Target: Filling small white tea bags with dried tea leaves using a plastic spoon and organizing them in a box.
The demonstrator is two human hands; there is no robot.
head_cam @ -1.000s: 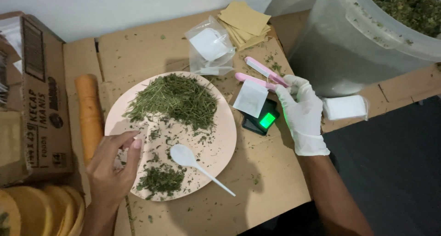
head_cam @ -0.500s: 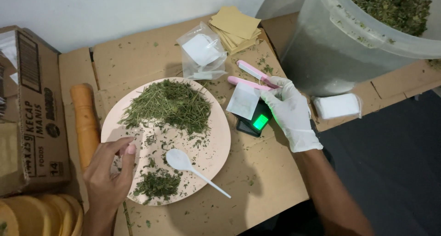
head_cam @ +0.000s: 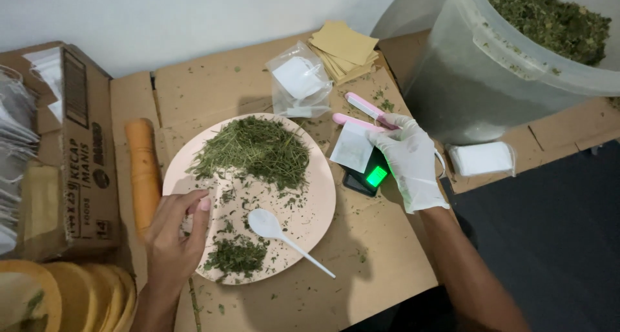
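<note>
A pale pink plate holds a big heap of dried green herb, a smaller heap and a white plastic spoon. My bare left hand rests on the plate's left side, fingertips pinched together on loose herb flakes. My right hand, in a white glove, grips a small white paper pouch by its edge. The pouch sits over a black scale with a green display.
A pink two-armed tool lies behind the right hand. A clear bag of white pouches and a stack of tan squares sit at the back. A large herb-filled tub stands right, a cardboard box left, an orange roll beside the plate.
My left fingertips have closed in on the flakes at the plate's left side. The right hand stays over the scale with the pouch. The view has shifted slightly.
</note>
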